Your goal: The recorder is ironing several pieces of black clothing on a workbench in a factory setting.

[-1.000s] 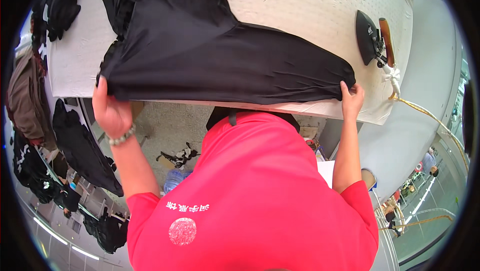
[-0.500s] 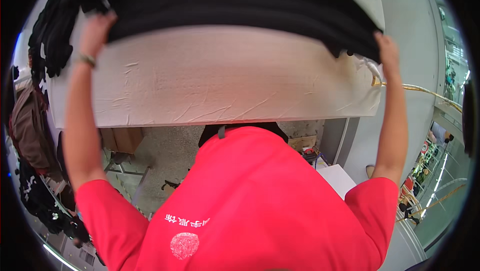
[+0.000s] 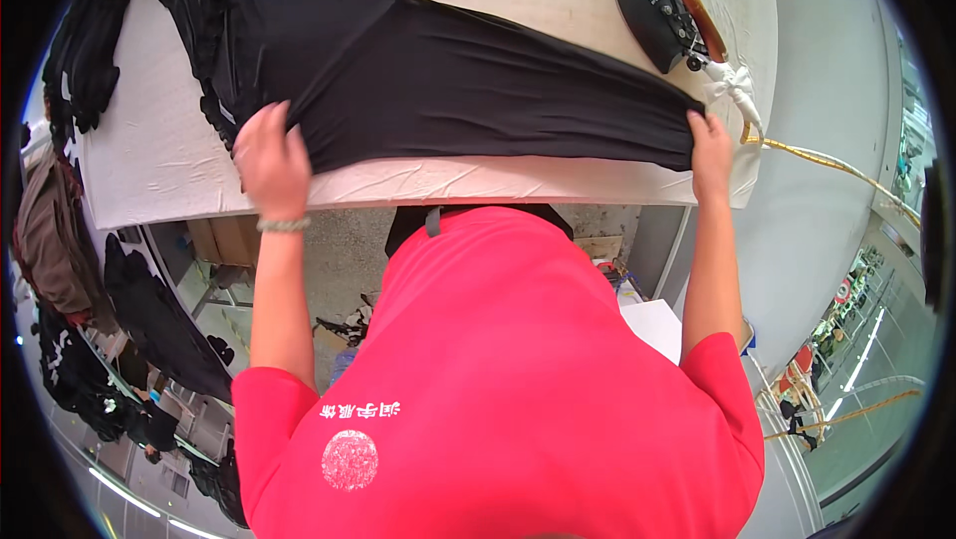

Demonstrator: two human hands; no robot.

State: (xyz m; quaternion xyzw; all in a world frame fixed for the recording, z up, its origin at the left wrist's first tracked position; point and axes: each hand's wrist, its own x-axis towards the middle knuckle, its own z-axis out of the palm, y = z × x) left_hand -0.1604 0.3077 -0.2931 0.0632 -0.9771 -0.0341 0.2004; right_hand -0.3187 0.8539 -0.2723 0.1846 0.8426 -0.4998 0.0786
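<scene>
A black garment (image 3: 488,86) lies spread over the white padded table, with one long tapering part stretched out to the right. At the narrow end of that part, my right hand (image 3: 710,156) is closed, pinching the cloth edge. My left hand (image 3: 274,166) rests on the garment's near left edge, palm down; its fingers are slightly blurred but look apart. Behind the stretched part, a black iron (image 3: 652,16) with a brown handle (image 3: 692,6) rests on its side, touched by neither hand.
The white table (image 3: 149,166) ends just in front of my body. A cord (image 3: 817,159) runs from the iron off to the right. More black clothes (image 3: 95,71) hang over the table's left end. A brown garment (image 3: 55,240) hangs beyond them. A white box (image 3: 652,330) stands below right.
Both hands have come down and nearer with the black garment, which was lifted and now lies flat. The left hand has moved inward. The iron, hidden before, is now in sight.
</scene>
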